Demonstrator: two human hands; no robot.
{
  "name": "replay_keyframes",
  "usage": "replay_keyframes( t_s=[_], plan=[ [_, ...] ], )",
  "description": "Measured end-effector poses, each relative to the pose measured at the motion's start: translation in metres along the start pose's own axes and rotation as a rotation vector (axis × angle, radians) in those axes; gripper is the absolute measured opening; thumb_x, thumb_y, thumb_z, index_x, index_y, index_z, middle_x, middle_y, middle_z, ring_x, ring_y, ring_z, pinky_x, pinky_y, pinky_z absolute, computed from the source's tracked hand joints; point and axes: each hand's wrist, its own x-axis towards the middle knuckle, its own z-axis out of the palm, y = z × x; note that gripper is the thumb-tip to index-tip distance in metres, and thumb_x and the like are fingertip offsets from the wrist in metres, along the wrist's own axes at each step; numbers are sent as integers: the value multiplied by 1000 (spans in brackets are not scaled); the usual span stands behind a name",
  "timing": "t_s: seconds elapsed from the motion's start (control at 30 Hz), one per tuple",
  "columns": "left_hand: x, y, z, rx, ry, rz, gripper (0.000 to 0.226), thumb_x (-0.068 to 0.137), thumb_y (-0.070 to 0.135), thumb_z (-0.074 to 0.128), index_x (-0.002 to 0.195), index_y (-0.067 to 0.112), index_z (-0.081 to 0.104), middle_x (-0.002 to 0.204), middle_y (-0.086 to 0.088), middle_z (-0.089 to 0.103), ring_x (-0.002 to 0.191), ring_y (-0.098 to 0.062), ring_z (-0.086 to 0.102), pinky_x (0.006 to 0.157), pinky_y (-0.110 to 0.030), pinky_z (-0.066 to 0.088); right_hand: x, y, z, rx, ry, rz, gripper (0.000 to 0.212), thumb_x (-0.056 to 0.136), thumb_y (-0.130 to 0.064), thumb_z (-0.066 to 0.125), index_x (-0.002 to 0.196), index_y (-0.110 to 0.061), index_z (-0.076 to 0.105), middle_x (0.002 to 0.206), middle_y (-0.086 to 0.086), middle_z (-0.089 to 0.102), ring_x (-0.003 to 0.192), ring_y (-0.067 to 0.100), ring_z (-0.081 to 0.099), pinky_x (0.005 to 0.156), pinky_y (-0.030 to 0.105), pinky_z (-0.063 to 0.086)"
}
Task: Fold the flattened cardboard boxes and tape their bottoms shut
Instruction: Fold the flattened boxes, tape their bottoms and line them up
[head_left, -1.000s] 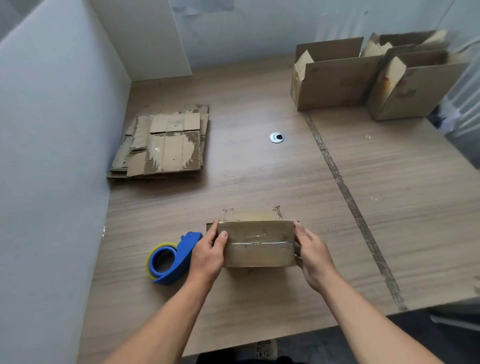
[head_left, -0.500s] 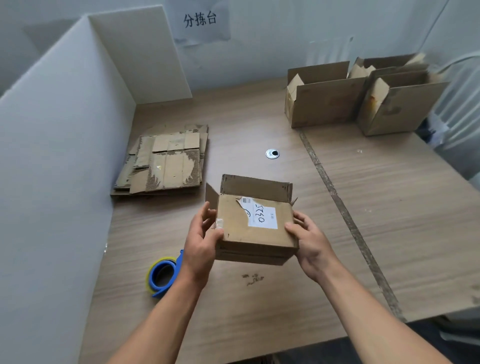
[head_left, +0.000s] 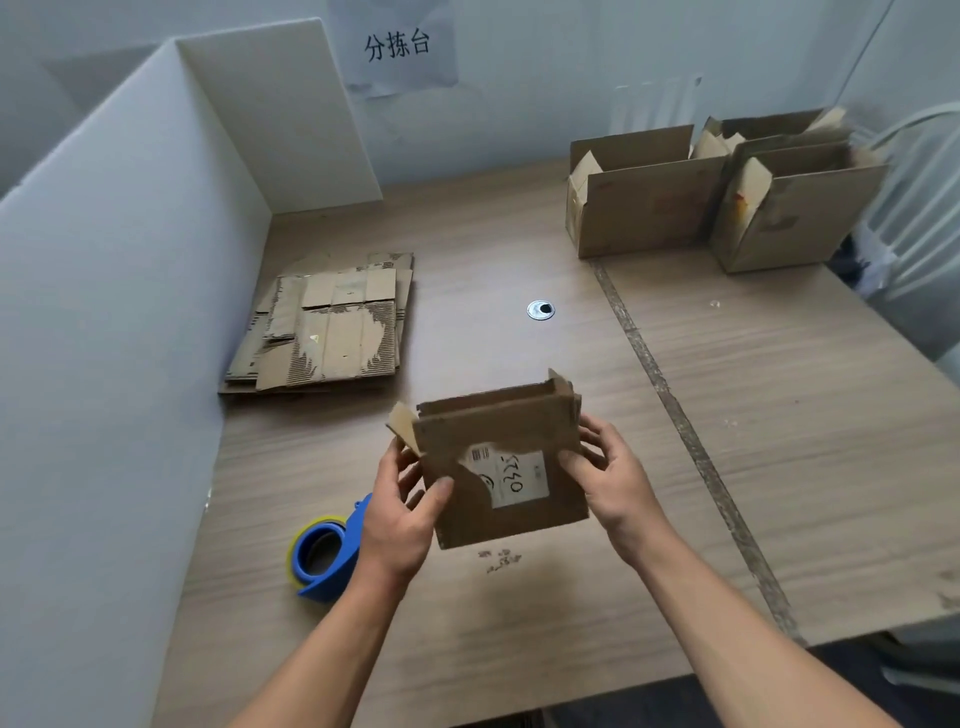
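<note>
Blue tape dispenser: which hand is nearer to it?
Left. The left hand grips the small box by its left edge, close beside the tape dispenser; the right hand grips its right edge, across the box from it.

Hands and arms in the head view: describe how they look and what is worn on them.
The left hand and right hand are bare, without gloves. The left forearm and right forearm are bare too: no sleeves, watch or bracelet show. No rings show on the fingers.
</note>
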Motion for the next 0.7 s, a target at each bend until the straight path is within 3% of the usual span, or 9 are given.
replay_keyframes(
  t_s=[0.1,0.17,0.23,0.37,0.47,0.53,0.6,0.7],
  plan=[
    [-2,-2,-3,36,-42,-45,67,75,35,75,137,29,52,127,11,65,124,-11,57,107,-46,45,-7,6,-5,7,-38,-1,41,95,-11,64,129,-30,55,124,-7,64,111,-1,63,86,17,51],
    [-5,-10,-5,51,-89,-93,74,71,45,77,138,29,52,132,11,63,129,-9,53,110,-51,41,-14,16,-12,-32,-55,30,51,96,-20,64,139,-37,45,129,-12,61,117,-3,59,95,18,48],
    [-10,-19,-7,100,-128,-122,78,69,51,77,140,31,51,134,13,62,129,-7,53,110,-50,42,-20,28,-23,-121,-95,51,62,91,-38,68,146,-41,40,137,-14,56,124,-4,53,105,23,43],
    [-16,-35,-11,204,-163,-136,82,69,60,75,143,42,45,136,12,59,125,-9,57,106,-44,48,-29,40,-36,-305,-186,49,73,78,-61,69,145,-45,43,143,-22,51,131,-4,48,107,30,44],
    [-14,-33,-10,230,-114,-131,70,69,64,72,132,42,53,128,11,63,120,-10,59,104,-42,49,-28,39,-36,-260,-95,32,53,76,-59,70,125,-43,60,129,-13,63,124,1,56,106,42,48],
    [-10,-28,-7,306,-86,-89,60,75,55,73,128,35,55,125,12,62,118,-9,58,103,-38,48,-23,32,-34,-279,-22,38,48,71,-60,72,113,-40,62,119,-9,67,111,3,64,98,46,53],
    [-6,-25,-5,380,-95,-44,59,82,40,76,134,29,51,128,12,59,120,-10,56,103,-37,47,-17,20,-30,-382,-27,43,51,75,-53,74,122,-44,55,122,-11,62,103,5,66,94,44,55],
    [-5,-26,-3,453,-114,16,58,84,29,75,136,33,47,128,12,58,121,-10,55,101,-36,48,-1,8,-26,-685,-88,24,70,86,-39,74,147,-37,40,129,-14,45,120,7,49,104,31,41]
  ],
)
